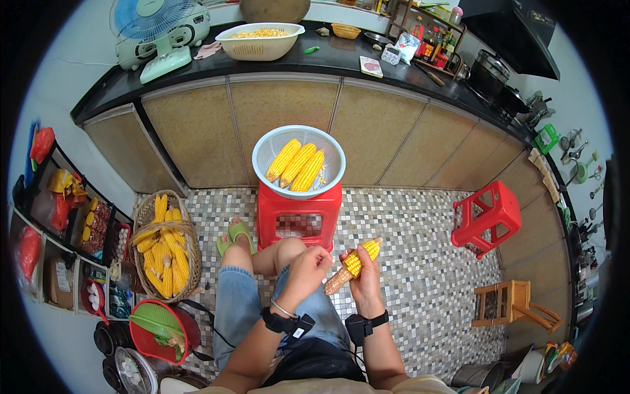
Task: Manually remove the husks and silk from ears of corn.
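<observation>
My right hand [366,278] is closed around an ear of corn [355,264]; its upper part is covered in yellow kernels and its lower part is a bare cob. Just left of it hovers my left hand [311,271], fingertips bent together, a small gap from the cob; whether a kernel lies between them cannot be told. Beyond the hands, a pale blue plastic colander [336,173] holds several things: full yellow corn ears [296,165] side by side and a few loose kernels. A red plastic stool [300,216] bears the colander.
At left, a wicker basket [192,236] holds several corn ears beside a red bucket [193,325] and shelves. A second red stool [497,216] and a wooden chair [517,305] stand right. The counter ahead bears a cream basket [261,48] of kernels and a fan [167,64].
</observation>
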`<move>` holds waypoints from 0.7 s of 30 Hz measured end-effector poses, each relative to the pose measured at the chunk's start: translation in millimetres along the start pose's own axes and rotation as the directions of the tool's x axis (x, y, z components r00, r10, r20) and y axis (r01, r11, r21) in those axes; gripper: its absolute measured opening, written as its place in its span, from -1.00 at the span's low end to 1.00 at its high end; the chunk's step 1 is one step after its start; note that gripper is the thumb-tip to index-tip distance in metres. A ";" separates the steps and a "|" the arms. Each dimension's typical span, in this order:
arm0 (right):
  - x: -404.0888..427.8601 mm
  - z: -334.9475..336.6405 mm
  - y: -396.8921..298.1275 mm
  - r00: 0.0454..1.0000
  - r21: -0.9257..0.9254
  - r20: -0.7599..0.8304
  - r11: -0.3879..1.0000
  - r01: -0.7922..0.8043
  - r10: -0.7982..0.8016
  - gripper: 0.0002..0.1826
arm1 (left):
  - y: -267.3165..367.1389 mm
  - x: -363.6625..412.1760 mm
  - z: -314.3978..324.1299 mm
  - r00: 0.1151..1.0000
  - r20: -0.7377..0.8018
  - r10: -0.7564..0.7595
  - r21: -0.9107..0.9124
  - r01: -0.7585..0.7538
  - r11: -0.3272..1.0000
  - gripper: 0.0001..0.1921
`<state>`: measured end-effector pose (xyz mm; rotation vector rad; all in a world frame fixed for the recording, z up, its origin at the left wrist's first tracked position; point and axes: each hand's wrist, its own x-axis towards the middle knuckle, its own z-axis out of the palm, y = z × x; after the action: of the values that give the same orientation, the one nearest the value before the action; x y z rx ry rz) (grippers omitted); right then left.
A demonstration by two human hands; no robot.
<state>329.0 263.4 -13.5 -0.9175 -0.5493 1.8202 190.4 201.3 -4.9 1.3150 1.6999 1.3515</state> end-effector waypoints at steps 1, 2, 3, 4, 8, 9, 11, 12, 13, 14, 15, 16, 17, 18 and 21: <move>1.2 -1.1 -1.8 1.000 -0.001 0.002 1.000 0.020 -0.020 -0.76 | -3.7 9.7 -6.1 0.999 -0.015 -0.037 -0.057 0.036 0.998 -0.87; 1.7 -2.3 -4.5 1.000 0.001 0.003 1.000 0.018 -0.018 -0.77 | -10.9 26.0 -10.1 0.997 0.009 -0.071 -0.111 0.071 0.991 -0.83; 2.7 -6.6 -6.2 1.000 0.006 -0.003 1.000 0.024 -0.024 -0.77 | -12.7 45.2 -11.4 0.998 -0.055 -0.030 -0.039 0.028 0.999 -0.82; 1.7 -5.8 -8.1 1.000 0.001 -0.004 1.000 0.020 -0.020 -0.76 | -6.8 64.8 -18.4 0.992 -0.129 0.017 0.039 -0.012 0.999 -0.81; -5.3 3.8 -13.9 1.000 0.006 0.002 1.000 0.003 -0.003 -0.78 | 8.3 143.8 -34.7 0.963 -0.241 0.120 0.180 -0.077 0.981 -0.74; -6.8 4.4 -15.9 1.000 0.012 -0.009 1.000 0.000 0.000 -0.80 | 1.7 156.1 -31.1 0.952 -0.277 0.128 0.222 -0.067 0.973 -0.70; -7.5 6.2 -18.4 1.000 0.025 -0.002 1.000 0.007 -0.007 -0.81 | -12.9 158.6 -32.3 0.944 -0.309 0.114 0.263 -0.030 0.964 -0.69; -7.3 7.4 -19.5 1.000 0.033 0.012 0.999 0.021 -0.021 -0.80 | -19.0 156.8 -31.8 0.937 -0.337 0.095 0.300 0.011 0.954 -0.68; -8.7 5.0 -18.5 0.999 0.046 0.014 0.999 0.028 -0.028 -0.80 | -27.6 147.5 -27.0 0.939 -0.329 0.098 0.299 0.006 0.954 -0.68; -4.9 -0.2 -18.5 0.998 0.007 0.036 0.999 0.041 -0.042 -0.73 | -36.3 133.3 -21.6 0.973 -0.229 -0.016 0.057 0.030 0.998 -0.69; -4.5 -1.7 -18.3 0.999 0.012 0.028 0.999 0.038 -0.038 -0.73 | -45.6 114.9 -17.1 0.989 -0.100 -0.112 -0.177 0.093 0.980 -0.69; -2.0 -3.2 -18.5 0.999 -0.014 0.031 0.999 0.036 -0.035 -0.73 | -43.8 92.3 -11.1 0.991 0.046 -0.125 -0.284 0.133 0.950 -0.70; 0.6 -3.5 -16.0 0.999 -0.043 0.039 0.999 0.025 -0.023 -0.74 | -41.8 67.6 -6.3 0.975 0.182 -0.128 -0.381 0.190 0.905 -0.70; 2.0 -1.4 -13.5 0.997 -0.051 0.066 0.998 0.034 -0.031 -0.75 | -53.5 46.1 1.9 0.942 0.317 -0.112 -0.420 0.245 0.874 -0.74; -1.1 12.9 -12.7 0.998 -0.040 0.048 0.999 0.036 -0.034 -0.83 | -39.2 9.3 16.3 0.865 0.495 -0.081 -0.425 0.322 0.846 -0.77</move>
<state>326.2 268.0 3.9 -0.8890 -0.6306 1.8089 188.7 216.1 -45.8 1.0060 1.0369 1.1274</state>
